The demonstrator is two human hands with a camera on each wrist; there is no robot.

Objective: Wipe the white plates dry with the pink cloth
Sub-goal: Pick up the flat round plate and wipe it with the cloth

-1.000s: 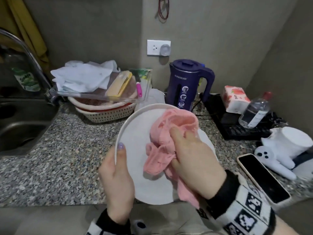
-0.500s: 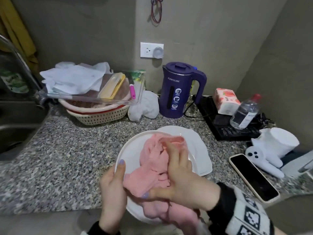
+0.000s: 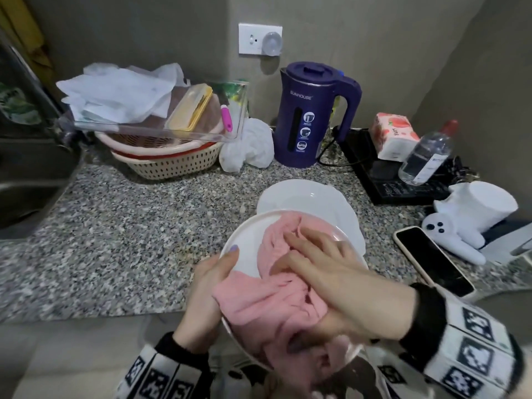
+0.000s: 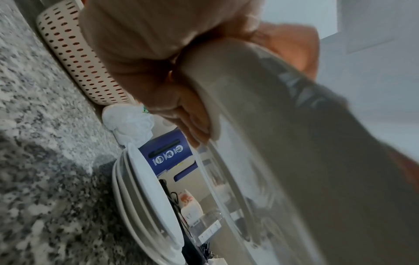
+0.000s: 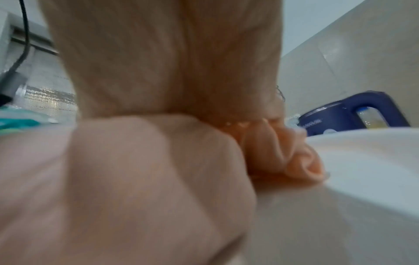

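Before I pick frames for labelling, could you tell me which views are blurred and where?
Head view: counter sharp, right hand and pink cloth slightly smeared. Left wrist view: stacked plates readable, held plate streaked. Right wrist view: nearly all soft, only the purple kettle recognisable.

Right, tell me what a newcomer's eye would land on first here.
The pink cloth, pressed by the right hand onto a white plate whose left rim the left hand grips, near the counter's front edge. Behind it lies a stack of white plates, and the purple kettle stands against the wall.
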